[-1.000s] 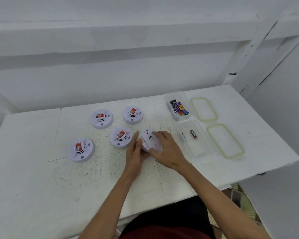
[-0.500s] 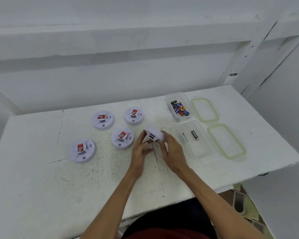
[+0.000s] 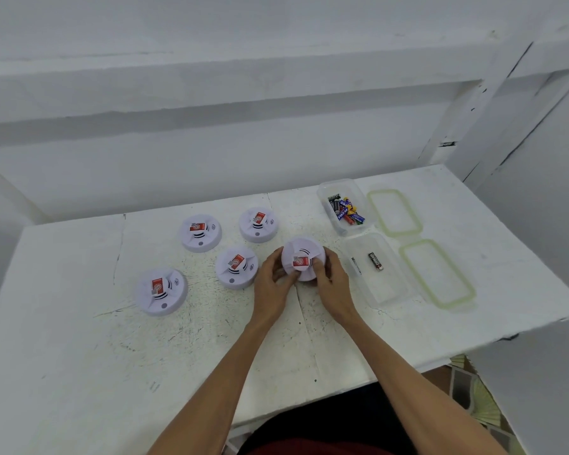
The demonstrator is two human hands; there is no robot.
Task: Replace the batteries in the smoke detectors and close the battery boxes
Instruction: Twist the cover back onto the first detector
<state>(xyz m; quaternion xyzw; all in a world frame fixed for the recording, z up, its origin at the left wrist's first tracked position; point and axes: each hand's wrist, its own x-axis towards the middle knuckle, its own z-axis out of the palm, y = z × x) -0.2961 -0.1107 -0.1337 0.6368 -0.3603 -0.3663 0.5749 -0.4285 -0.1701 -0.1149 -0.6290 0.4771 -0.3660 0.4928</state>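
Both my hands hold one white round smoke detector just above the table, its red-labelled face turned toward me. My left hand grips its left edge and my right hand grips its right edge, thumb near the red label. Several more detectors lie face up on the table: one at the near left, one in the middle, and two further back. A clear box at the back right holds several coloured batteries. A nearer clear box holds a black battery.
Two green-rimmed clear lids lie flat to the right of the boxes. The white scuffed table ends at a white wall behind and drops off at its right and front edges. A post stands at the back right corner.
My hands have turned the held detector over, from its back side showing to its red-labelled face showing, and shifted it slightly back. The other detectors and boxes stayed put.
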